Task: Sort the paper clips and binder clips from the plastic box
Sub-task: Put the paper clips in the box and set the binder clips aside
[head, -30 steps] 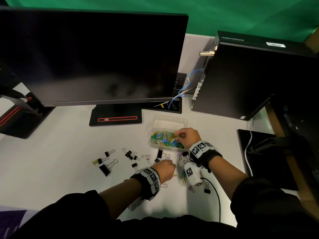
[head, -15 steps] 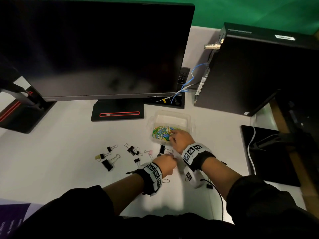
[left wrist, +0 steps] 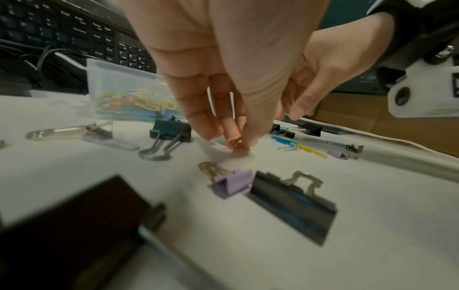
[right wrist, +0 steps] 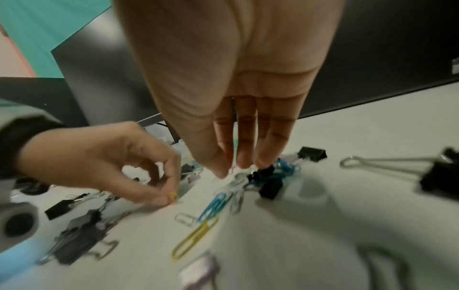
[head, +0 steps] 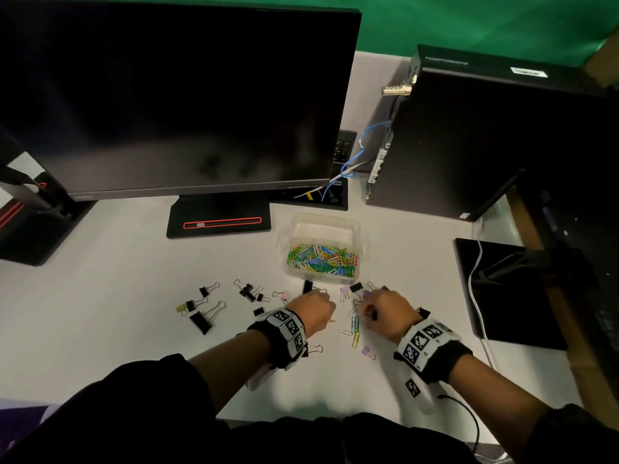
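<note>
The clear plastic box (head: 363, 244) holds a heap of coloured paper clips (head: 320, 259) and stands in front of the monitor base. My left hand (head: 330, 316) is just in front of it, pinching a small orange paper clip (left wrist: 234, 141) against the table. My right hand (head: 363, 311) points its straight fingers (right wrist: 246, 157) down over a small pile of silver, blue and black clips (right wrist: 263, 176); nothing is plainly gripped. A blue paper clip (right wrist: 216, 204) and a yellow one (right wrist: 196, 237) lie between the hands. Black binder clips (head: 200, 321) are scattered to the left, a purple one (head: 366, 350) nearer me.
A large dark monitor (head: 174, 95) on its base (head: 219, 222) fills the back. A black computer tower (head: 469, 135) stands at the right, and a keyboard (left wrist: 62, 35) lies behind the box. A black pad (head: 502, 289) with a white cable (head: 475, 296) is at the far right.
My right hand has come out of the plastic box and down to the table in front of it. My left hand stays low among the loose clips.
</note>
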Motion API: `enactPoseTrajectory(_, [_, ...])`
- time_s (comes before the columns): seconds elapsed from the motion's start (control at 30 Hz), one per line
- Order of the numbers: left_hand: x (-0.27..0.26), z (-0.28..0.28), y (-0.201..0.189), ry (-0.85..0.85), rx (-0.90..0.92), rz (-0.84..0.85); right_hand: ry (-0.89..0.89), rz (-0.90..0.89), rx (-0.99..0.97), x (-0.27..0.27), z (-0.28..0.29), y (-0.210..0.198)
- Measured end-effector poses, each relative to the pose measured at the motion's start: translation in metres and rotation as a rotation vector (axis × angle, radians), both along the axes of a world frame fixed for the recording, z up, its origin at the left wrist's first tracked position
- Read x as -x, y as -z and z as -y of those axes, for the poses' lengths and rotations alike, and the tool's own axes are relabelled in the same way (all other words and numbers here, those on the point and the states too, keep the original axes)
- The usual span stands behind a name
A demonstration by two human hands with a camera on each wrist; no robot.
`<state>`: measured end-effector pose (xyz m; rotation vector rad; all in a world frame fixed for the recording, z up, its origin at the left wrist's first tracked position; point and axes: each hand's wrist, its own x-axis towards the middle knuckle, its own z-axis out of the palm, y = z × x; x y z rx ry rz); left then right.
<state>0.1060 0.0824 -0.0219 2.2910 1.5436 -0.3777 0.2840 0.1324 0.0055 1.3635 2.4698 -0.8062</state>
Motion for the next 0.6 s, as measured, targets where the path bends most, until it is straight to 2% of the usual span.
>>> enactPoseTrajectory(0.1, [-0.004, -0.003, 0.002, 0.066, -0.093, 0.044, 0.059, -0.006, 0.006, -0.005, 0.014, 0.012])
enactPoseTrajectory(0.23, [-0.009, -0.006, 0.002, 0.099, -0.05, 0.037, 0.124, -0.043, -0.01, -0.007, 0.024, 0.024])
enactPoseTrajectory(0.33, [-0.012, -0.001, 0.004, 0.099, -0.032, 0.021, 0.066, -0.043, -0.033, -0.006, 0.028, 0.025])
enactPoseTrajectory(0.43, [-0.009, 0.007, 0.004, 0.051, -0.029, 0.121, 0.017, -0.072, -0.012, -0.008, 0.03, 0.028])
enactPoseTrajectory(0.53, [-0.002, 0.01, 0.003, -0.034, -0.035, 0.254, 0.066, -0.171, -0.012, -0.006, 0.027, 0.028])
enactPoseTrajectory(0.6, [0.001, 0.01, 0.003, -0.081, 0.001, 0.257, 0.008, -0.166, 0.02, -0.003, 0.024, 0.026])
